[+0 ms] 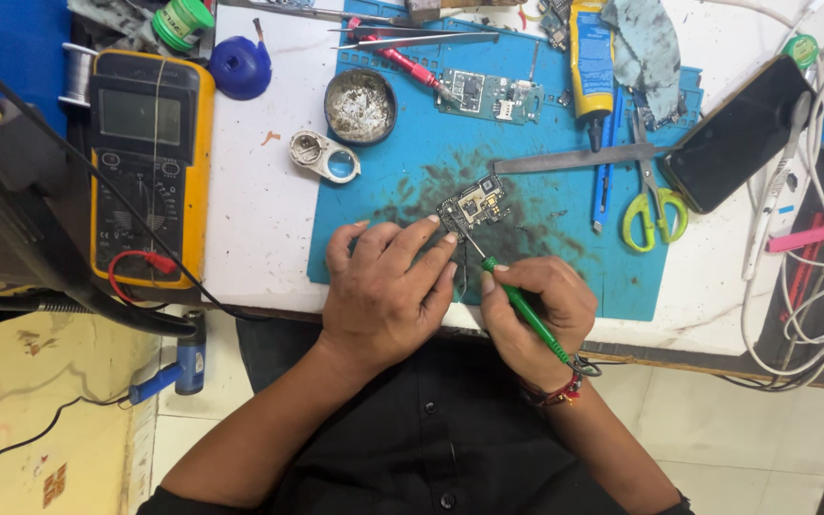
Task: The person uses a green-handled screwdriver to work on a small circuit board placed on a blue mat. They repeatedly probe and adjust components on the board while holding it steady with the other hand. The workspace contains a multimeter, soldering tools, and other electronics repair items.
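Beside the solder-filled tin, right hand probes a circuit board.

- The tool in your right hand has a bright green handle and a silvery tip.
- The small circuit board under your left hand is dark with pale metal patches.
- Your mat is blue, smudged black around the board (a sooty, blotchy stain).
- The multimeter is yellow with a dark grey face.
- The scissors have lime-green handles.
- Your shirt is plain black.
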